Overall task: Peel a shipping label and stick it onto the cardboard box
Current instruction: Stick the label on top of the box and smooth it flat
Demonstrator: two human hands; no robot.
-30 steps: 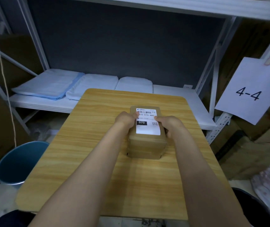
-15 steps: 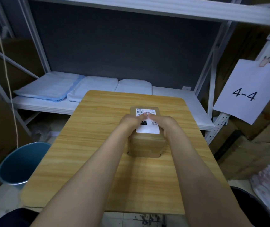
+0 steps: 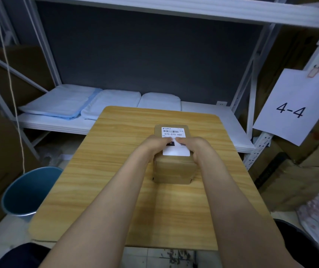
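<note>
The white rectangular shipping label lying on top of the small brown cardboard box is showing a barcode and, beneath it, the code "070-070-A80"; its smaller print is too tiny to read. The white paper sheet hanging from the shelf upright is reading "4-4".

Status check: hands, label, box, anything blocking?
Left hand and right hand pressing flat on label. Label stuck atop cardboard box on table. Nothing in the way.

wooden table; blue bin beside it; folded cloths on shelf; "4-4" sign
</note>
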